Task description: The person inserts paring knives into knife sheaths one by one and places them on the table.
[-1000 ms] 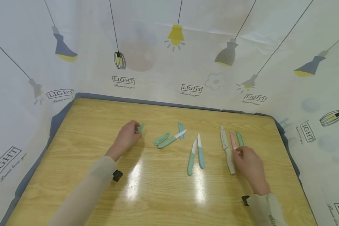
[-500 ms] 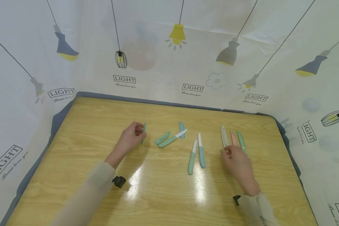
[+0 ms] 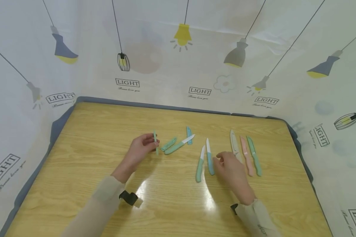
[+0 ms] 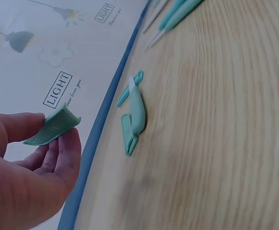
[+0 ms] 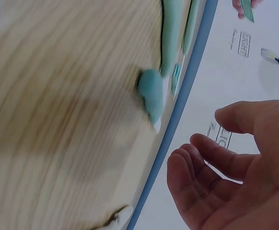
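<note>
My left hand (image 3: 140,148) pinches a green knife sheath (image 4: 55,127) between thumb and fingers, raised above the table. Just right of it lie another green sheath (image 3: 168,144) and a green-handled knife (image 3: 174,149), whose white blade crosses a blue sheath (image 3: 189,135). My right hand (image 3: 232,169) holds nothing, its fingers loosely bent, beside a blue-handled knife (image 3: 210,159). Left of that knife lies a second green-handled knife (image 3: 199,168), its blade bare too. In the right wrist view, a gap shows between thumb and fingertips.
Right of my right hand lie a cream sheathed knife (image 3: 234,143), partly covered by the hand, a pink sheathed knife (image 3: 247,157) and a green sheathed knife (image 3: 254,157). The wooden table (image 3: 172,204) meets a printed curtain (image 3: 163,82) along its back edge.
My right hand has moved left from the pink and green sheathed knives, past the cream one, toward the blue-handled knife. The left hand has shifted slightly right, turning its sheath upright.
</note>
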`<state>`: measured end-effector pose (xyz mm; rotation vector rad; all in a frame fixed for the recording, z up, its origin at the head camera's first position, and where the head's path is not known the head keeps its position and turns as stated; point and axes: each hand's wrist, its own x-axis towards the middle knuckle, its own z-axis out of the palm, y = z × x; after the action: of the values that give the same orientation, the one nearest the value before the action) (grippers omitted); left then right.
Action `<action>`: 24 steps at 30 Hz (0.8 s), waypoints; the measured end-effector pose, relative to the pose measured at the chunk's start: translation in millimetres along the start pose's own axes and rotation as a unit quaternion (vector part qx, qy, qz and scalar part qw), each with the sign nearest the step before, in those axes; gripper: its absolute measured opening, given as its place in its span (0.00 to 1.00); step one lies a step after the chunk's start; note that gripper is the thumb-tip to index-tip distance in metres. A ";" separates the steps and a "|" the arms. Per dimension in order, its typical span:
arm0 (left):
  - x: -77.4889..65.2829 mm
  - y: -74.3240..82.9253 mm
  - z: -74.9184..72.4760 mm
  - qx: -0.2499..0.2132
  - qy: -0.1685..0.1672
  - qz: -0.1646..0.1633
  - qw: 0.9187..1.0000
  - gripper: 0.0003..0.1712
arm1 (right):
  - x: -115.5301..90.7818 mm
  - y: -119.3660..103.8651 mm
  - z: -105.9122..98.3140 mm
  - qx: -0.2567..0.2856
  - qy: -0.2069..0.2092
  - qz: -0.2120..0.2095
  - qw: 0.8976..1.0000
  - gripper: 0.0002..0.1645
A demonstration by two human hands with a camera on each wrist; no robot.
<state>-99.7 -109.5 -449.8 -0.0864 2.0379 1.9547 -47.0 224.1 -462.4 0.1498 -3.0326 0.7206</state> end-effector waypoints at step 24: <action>-2.1 -9.3 11.9 -0.206 -0.027 -0.041 0.977 0.27 | 7.0 -44.3 37.5 -0.099 -0.050 -0.021 0.994 0.24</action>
<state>-93.2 -98.8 -458.4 -0.2044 1.5419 2.2656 -49.6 167.3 -475.8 0.2508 -3.1619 0.4177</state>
